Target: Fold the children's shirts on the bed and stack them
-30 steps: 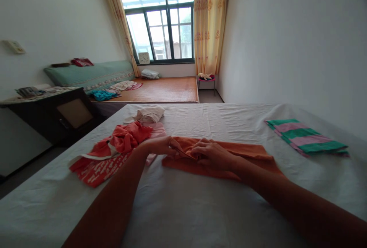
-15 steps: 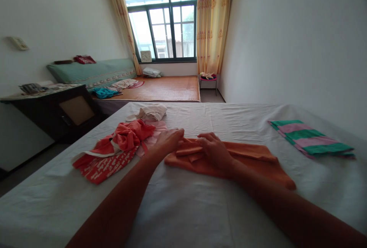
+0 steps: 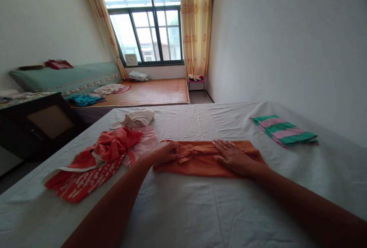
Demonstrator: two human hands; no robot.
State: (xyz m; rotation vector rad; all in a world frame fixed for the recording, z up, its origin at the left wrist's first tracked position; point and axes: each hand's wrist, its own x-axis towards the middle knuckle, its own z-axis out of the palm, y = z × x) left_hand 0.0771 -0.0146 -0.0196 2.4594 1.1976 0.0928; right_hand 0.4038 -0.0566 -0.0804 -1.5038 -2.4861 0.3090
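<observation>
Smoothing, I judge: right fingers (image 3: 223,147) spread on orange garment (image 3: 197,168), left fingers (image 3: 172,149) curled, hold unclear; bunched fold (image 3: 187,154) between needs flattening.

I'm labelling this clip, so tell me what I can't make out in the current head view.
In the head view:
Orange cloth: patch under the right hand.
Left hand: whether it pinches that cloth, hidden by its own curl.
Printed red cloth: wording, blurred and small.
Dark cabinet: left end, cut by picture edge.
</observation>
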